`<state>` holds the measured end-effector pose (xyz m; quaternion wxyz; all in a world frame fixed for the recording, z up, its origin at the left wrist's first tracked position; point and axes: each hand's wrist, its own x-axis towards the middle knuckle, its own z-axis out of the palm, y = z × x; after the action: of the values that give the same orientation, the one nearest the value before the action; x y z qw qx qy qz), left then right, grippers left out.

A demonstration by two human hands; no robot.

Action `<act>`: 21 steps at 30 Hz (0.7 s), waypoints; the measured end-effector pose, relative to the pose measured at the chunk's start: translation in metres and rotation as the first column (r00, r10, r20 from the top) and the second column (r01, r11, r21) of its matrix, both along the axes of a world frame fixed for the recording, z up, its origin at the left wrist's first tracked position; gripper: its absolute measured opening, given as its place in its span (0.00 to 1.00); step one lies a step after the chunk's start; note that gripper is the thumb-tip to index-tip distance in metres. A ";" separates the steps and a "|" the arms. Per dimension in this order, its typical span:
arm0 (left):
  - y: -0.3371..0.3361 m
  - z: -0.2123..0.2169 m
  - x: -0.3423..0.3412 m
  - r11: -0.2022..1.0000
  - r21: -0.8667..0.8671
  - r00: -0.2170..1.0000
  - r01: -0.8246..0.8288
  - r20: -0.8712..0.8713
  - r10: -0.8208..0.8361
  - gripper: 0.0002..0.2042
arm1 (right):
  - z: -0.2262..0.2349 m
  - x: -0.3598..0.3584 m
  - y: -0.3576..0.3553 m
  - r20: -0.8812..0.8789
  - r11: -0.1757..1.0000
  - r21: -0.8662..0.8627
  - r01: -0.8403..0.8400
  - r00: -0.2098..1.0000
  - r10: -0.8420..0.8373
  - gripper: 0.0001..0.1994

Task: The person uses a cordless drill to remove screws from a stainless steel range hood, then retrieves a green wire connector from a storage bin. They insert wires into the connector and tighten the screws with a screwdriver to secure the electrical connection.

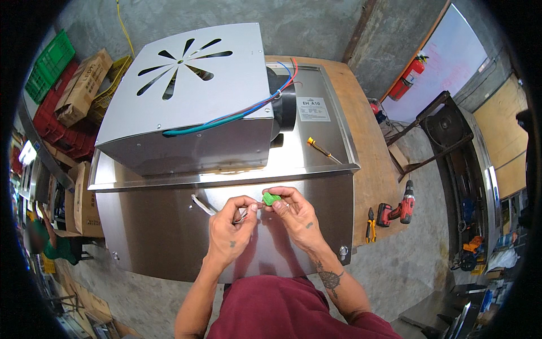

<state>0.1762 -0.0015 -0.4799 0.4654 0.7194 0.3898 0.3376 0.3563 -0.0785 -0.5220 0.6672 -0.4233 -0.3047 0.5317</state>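
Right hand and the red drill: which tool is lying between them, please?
In the head view, yellow-handled pliers lie between the right hand and the red drill.

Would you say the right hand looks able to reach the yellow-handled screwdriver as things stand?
Probably yes: only a raised metal rim seems to lie between the right hand and the screwdriver, though the hand holds a green piece.

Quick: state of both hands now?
Left hand: closed in a pinch; whether it grips the white strip can't be told.
Right hand: closed, holding the green piece in its fingertips.
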 end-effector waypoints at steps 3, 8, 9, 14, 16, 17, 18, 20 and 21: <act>-0.001 0.002 -0.001 1.000 -0.016 0.999 0.004 -0.045 -0.005 0.06 | 0.003 -0.002 0.001 0.000 1.000 0.011 -0.003 1.000 0.003 0.17; -0.002 -0.006 0.001 0.998 0.051 0.999 -0.038 0.012 0.038 0.08 | 0.004 -0.002 0.001 -0.023 1.000 0.008 -0.025 0.999 0.025 0.18; -0.002 -0.005 0.001 0.997 0.065 0.999 -0.035 0.018 0.033 0.08 | 0.001 -0.002 0.002 -0.021 0.999 0.016 -0.030 0.999 0.031 0.18; -0.001 -0.006 0.000 0.997 0.076 1.000 -0.023 0.020 0.022 0.08 | 0.000 -0.001 0.003 -0.004 0.999 0.017 -0.043 0.999 0.043 0.18; -0.001 -0.005 0.001 0.996 0.084 1.000 -0.019 0.018 0.017 0.09 | 0.002 -0.002 0.003 -0.014 0.999 0.007 -0.046 0.999 0.046 0.18; -0.001 -0.005 0.000 0.996 0.084 1.000 -0.017 0.014 0.016 0.09 | 0.003 -0.003 0.003 -0.019 0.999 0.012 -0.045 0.999 0.045 0.18; -0.001 -0.005 0.000 0.996 0.085 1.000 -0.013 0.009 0.013 0.09 | 0.003 -0.003 0.003 -0.025 0.999 0.017 -0.042 0.999 0.043 0.18; -0.002 -0.004 0.001 0.995 0.098 1.000 -0.009 -0.006 0.009 0.09 | 0.003 -0.003 0.002 -0.025 0.999 0.023 -0.037 0.999 0.038 0.17; -0.002 -0.004 0.002 0.994 0.107 1.000 -0.007 -0.014 0.008 0.10 | 0.003 -0.002 0.002 -0.017 0.999 0.022 -0.034 0.999 0.034 0.17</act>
<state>0.1777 -0.0031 -0.4836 0.4220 0.7442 0.3771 0.3548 0.3538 -0.0765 -0.5190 0.6651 -0.4062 -0.3118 0.5435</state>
